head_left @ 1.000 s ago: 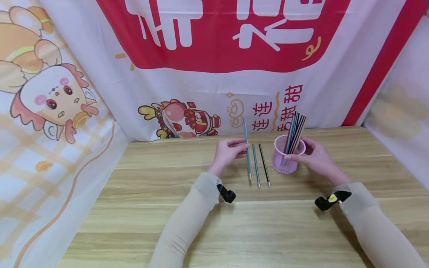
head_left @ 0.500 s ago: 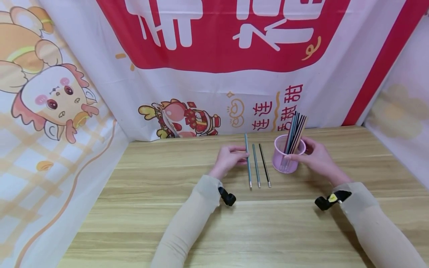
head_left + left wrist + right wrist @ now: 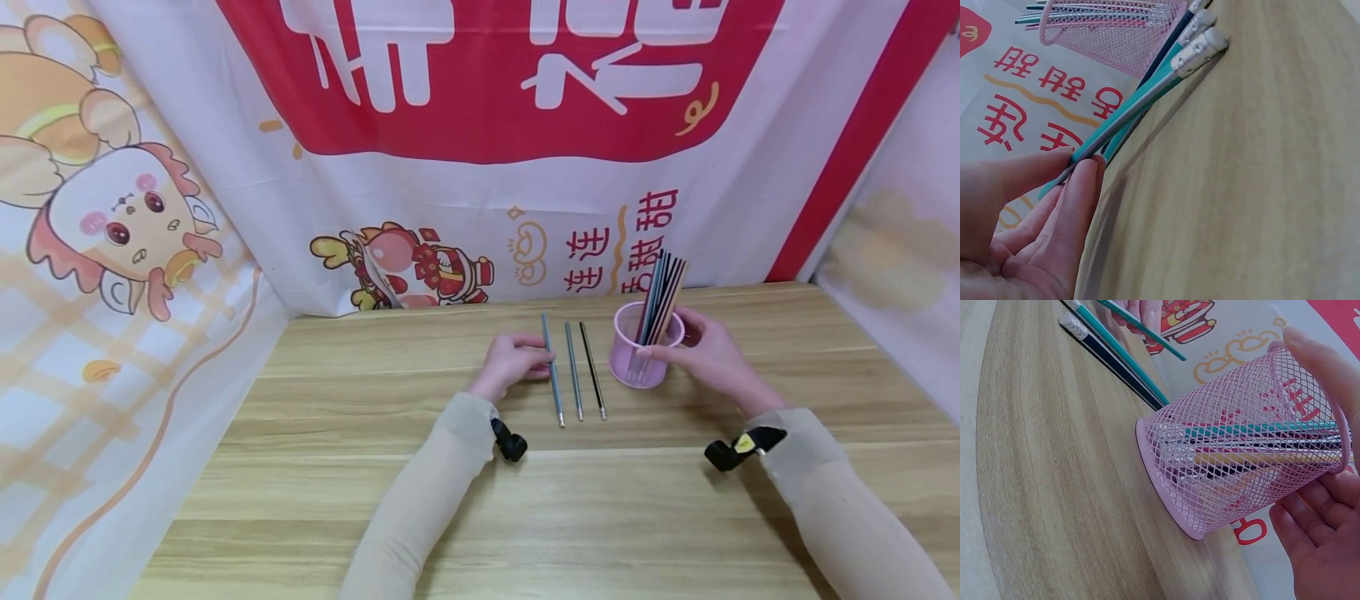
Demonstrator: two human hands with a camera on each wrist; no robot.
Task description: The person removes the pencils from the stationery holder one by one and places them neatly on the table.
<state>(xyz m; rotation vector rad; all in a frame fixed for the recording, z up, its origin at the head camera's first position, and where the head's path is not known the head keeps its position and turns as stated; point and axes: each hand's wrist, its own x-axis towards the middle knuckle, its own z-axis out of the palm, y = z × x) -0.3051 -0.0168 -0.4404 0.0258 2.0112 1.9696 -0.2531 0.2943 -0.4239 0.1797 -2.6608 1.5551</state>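
My left hand (image 3: 510,365) pinches a teal pencil (image 3: 1138,106) between thumb and fingertips, its eraser end (image 3: 1200,53) close to the table. Whether that eraser touches the wood, I cannot tell. To its right a second teal pencil (image 3: 573,375) and a black pencil (image 3: 592,372) lie side by side, erasers toward me. My right hand (image 3: 708,354) holds the pink mesh pen cup (image 3: 1229,462) around its rim, thumb on the near side. The cup stands upright, and several pencils (image 3: 660,296) of mixed colours lean in it, eraser ends down.
The wooden table (image 3: 585,517) meets a white and red printed cloth (image 3: 480,125) just behind the cup and pencils. Another printed cloth (image 3: 112,358) borders the left side. Each wrist carries a small black camera (image 3: 510,442).
The pencil in my left hand has come down from a raised, tilted position to table level, and its far end has shifted slightly left. My right hand and the cup have stayed put.
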